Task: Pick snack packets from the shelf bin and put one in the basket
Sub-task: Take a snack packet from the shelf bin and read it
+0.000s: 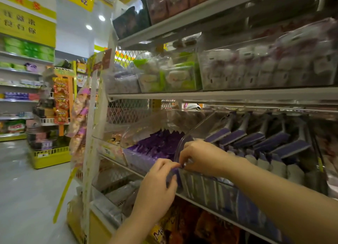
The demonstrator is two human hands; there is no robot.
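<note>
Head view, snack aisle. I have the left hand (157, 185) curled round a small purple foil snack packet (173, 174), which it holds upright just outside the front edge of the white metal shelf (201, 204). The right hand (199, 157) meets it from above, with its fingertips pinched together on the packet's top edge. Both hands sit at the front corner of the clear plastic shelf bin (139, 160), where its curved transparent side wall rises. Inside the bin lies a heap of matching purple packets (161, 143). To the right, a neighbouring clear bin (210, 187) carries rows of purple-and-white packets standing on edge. The motion blur leaves the print on the packets unreadable.
</note>
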